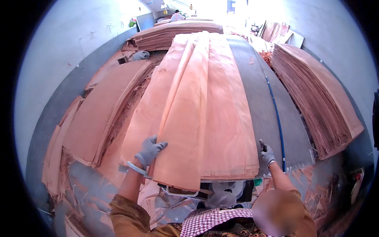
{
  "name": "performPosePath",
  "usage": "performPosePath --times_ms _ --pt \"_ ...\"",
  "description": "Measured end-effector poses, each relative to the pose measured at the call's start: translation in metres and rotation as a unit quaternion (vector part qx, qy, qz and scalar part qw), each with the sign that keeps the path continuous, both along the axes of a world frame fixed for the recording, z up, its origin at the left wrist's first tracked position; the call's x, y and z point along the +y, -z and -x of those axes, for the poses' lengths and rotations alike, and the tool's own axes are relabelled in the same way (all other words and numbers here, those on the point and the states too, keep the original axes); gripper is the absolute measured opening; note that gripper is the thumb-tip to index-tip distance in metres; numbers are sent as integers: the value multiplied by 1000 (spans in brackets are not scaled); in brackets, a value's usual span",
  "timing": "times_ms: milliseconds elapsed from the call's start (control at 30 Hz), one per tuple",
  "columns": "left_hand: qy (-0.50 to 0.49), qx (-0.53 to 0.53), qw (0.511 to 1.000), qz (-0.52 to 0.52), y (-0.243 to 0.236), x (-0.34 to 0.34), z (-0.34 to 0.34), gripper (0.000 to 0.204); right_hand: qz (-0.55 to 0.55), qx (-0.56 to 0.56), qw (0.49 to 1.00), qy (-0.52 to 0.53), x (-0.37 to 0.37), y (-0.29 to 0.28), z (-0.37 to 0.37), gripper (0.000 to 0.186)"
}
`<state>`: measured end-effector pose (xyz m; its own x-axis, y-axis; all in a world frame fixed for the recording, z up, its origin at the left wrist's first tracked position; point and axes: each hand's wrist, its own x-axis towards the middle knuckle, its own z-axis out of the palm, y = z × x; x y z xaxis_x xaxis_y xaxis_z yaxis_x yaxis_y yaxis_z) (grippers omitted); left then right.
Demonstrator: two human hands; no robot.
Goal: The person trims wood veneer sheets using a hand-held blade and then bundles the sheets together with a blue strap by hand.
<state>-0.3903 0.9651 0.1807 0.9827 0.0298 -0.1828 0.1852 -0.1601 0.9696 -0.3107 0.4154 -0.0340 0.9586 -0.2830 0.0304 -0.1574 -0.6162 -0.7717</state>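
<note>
My left hand [151,151], in a grey glove, grips the left edge of a long, narrow veneer strip [181,154] at its near end. The strip lies lengthwise in loose folds on a pile of wide pinkish veneer sheets [225,134]. My right hand [268,154], also gloved, holds a small dark tool [262,145], perhaps a cutter, over the grey board [292,134] right of the pile. A blue straight bar [280,130] runs lengthwise along that board, just right of this hand.
Veneer stacks stand at the left [98,110], right [310,94] and back [177,29]. Scraps [110,170] lie along the sides. A plastic bag [221,197] is under the table's near edge. A person [177,15] is at the far end, between white walls [51,79].
</note>
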Motion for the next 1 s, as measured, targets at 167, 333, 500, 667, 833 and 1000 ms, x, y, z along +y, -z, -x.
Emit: performPosePath --times_ms 167,333,500,667,833,1000 --pt "30 -16 995 -96 -59 0 47 25 220 63 967 -110 44 -73 -10 68" --pt "24 5 941 -338 -66 0 142 28 237 -175 875 -385 180 -168 -27 75" --pt "-15 9 938 -347 -70 -25 266 22 362 -323 732 -478 282 -223 -42 79" --pt "-64 178 893 -409 -88 -40 368 22 412 -222 634 -615 327 -239 -38 61" --pt "-194 158 887 -388 -84 -54 443 21 416 -308 545 -660 364 -255 13 24" --pt "-192 155 864 -440 -77 -37 509 28 398 -351 427 -732 422 -264 42 28"
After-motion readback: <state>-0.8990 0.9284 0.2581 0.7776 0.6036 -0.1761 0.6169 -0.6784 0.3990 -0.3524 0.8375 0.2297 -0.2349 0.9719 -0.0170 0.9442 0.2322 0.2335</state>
